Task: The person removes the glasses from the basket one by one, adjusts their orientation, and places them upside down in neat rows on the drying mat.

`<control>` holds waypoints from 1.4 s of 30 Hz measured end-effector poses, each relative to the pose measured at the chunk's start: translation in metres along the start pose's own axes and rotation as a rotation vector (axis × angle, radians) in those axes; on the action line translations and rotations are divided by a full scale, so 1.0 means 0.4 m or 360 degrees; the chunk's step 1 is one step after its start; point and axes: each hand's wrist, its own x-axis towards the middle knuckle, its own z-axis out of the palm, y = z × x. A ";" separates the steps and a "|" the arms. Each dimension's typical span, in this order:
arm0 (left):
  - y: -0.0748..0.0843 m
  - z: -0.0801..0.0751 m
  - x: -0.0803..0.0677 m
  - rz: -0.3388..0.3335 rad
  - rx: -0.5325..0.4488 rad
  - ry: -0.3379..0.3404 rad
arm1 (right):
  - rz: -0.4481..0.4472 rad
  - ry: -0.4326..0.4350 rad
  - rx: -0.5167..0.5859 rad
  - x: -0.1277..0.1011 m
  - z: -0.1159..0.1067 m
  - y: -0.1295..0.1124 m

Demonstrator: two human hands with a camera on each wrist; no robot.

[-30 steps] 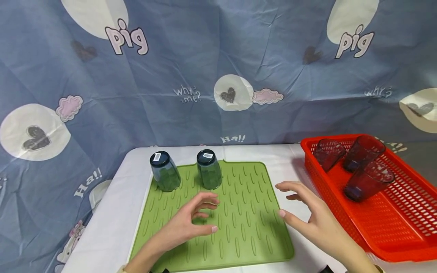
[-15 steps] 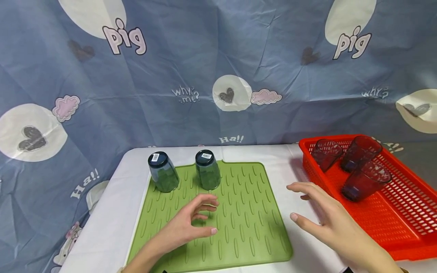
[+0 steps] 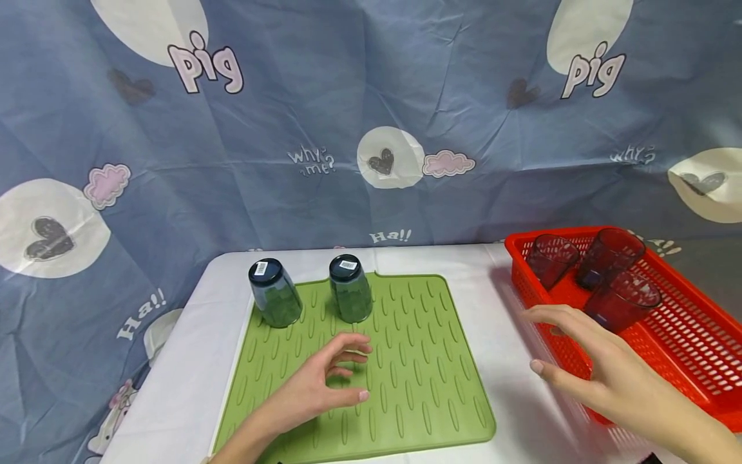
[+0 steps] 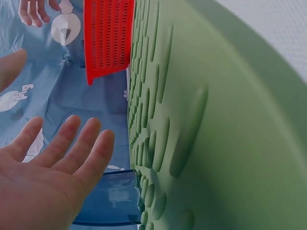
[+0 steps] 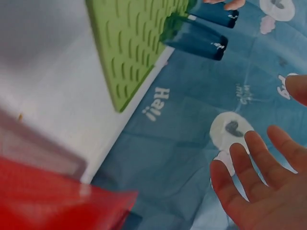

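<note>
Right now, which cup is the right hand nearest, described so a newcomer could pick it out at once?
Look to the red basket at the table's right edge, which holds three dark translucent cups. The right hand reaches over its near rim, fingers spread, holding nothing. The nearest cup is the front one, tilted with its mouth up and to the right, while the other two sit behind it by the far rim.
</note>
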 end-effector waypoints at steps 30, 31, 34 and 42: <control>0.000 0.017 0.007 0.0009 -0.0017 -0.0051 | 0.0332 0.0139 -0.0048 0.053 -0.125 0.185; 0.000 0.018 0.006 0.0007 -0.0018 -0.0051 | 0.0339 0.0145 -0.0049 0.054 -0.127 0.192; -0.002 0.019 0.003 -0.0005 -0.0018 -0.0050 | 0.0364 0.0177 -0.0049 0.052 -0.134 0.215; -0.004 0.025 0.000 -0.0016 -0.0015 -0.0068 | 0.0499 0.0215 -0.0082 0.042 -0.147 0.270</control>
